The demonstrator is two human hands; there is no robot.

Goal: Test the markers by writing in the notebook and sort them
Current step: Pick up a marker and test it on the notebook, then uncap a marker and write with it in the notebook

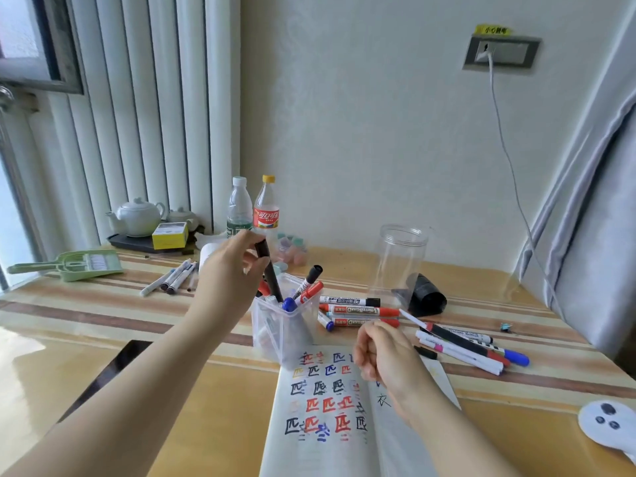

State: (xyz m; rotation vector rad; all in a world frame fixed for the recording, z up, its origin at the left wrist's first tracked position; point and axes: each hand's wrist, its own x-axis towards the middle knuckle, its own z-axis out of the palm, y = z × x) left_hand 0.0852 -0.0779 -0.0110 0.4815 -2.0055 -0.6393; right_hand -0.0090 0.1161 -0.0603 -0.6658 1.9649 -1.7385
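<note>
wall: cream textured plaster wall [361, 115] | socket: grey wall socket plate [500, 56], white cable [506, 149] plugged in | left: white ribbed vertical blinds [144, 115], daylit window [20, 36] | right: grey curtain [592, 235] | bench: glossy yellow striped bench [206, 390]

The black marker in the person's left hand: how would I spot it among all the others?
Find the clear plastic holder just beyond the open notebook. The left hand pinches the black marker above it, lower end down among the markers there. It is the only all-black one and the only one held.
</note>
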